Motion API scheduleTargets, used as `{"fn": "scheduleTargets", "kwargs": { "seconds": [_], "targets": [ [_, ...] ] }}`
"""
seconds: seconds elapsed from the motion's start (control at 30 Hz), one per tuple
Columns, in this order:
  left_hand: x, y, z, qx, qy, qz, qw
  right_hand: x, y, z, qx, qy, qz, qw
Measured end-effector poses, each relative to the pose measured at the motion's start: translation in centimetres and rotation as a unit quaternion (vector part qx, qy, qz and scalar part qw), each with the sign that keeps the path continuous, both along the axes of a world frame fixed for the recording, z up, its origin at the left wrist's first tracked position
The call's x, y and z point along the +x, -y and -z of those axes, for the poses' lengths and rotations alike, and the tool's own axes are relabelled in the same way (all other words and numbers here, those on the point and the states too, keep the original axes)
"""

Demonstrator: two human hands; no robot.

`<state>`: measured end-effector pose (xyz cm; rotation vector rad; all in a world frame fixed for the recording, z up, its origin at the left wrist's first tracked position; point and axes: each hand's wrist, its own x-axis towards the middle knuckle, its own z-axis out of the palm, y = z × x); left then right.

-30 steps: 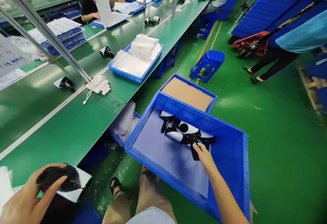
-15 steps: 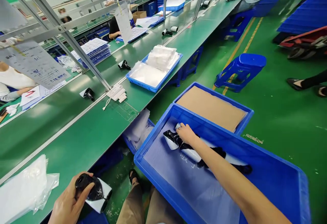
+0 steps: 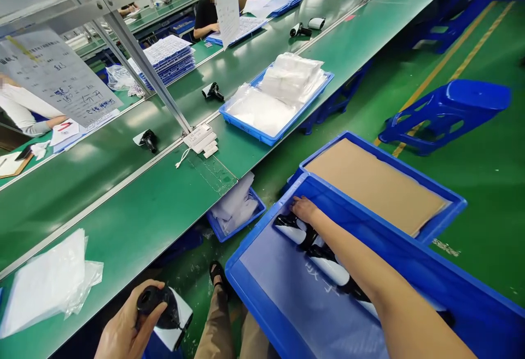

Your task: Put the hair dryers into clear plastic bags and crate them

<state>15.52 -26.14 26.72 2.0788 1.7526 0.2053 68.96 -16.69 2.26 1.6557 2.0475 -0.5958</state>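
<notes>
My left hand [image 3: 125, 329] is closed around a black-and-white hair dryer [image 3: 166, 315], held low at the near edge of the green bench. My right hand [image 3: 304, 209] reaches into a blue crate [image 3: 262, 263] in front of my knees. It rests on black-and-white hair dryers [image 3: 324, 263] lying on a pale sheet in the crate, fingers curled over the far one. Whether it grips one, I cannot tell.
A second blue crate [image 3: 447, 214] with a cardboard sheet stands behind the first. Plastic bags [image 3: 49, 282] lie on the green bench [image 3: 135, 211] at left, with a blue tray of bags [image 3: 270, 107] farther along. A blue stool [image 3: 459, 110] stands on the floor. Other people work across the bench.
My right hand slid to the far left corner of the crate, over the dryers. My left hand lowered the dryer off the bench edge. The view swung right.
</notes>
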Motion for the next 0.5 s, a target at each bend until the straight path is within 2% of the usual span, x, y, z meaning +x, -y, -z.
{"fn": "scheduleTargets", "kwargs": {
  "seconds": [0.17,0.37,0.5],
  "targets": [
    [2.7,0.1,-0.5,0.001,0.012,0.025,1.000,0.3,-0.7,1.7,-0.010,0.017,0.049,0.999],
    [6.0,-0.1,-1.4,0.038,0.017,0.090,0.995,0.0,-1.2,2.9,-0.013,0.012,0.111,0.994],
    [8.1,-0.4,-1.8,0.023,0.016,0.111,0.993,0.0,-1.5,3.7,-0.008,-0.015,0.137,0.990]
  ]
}}
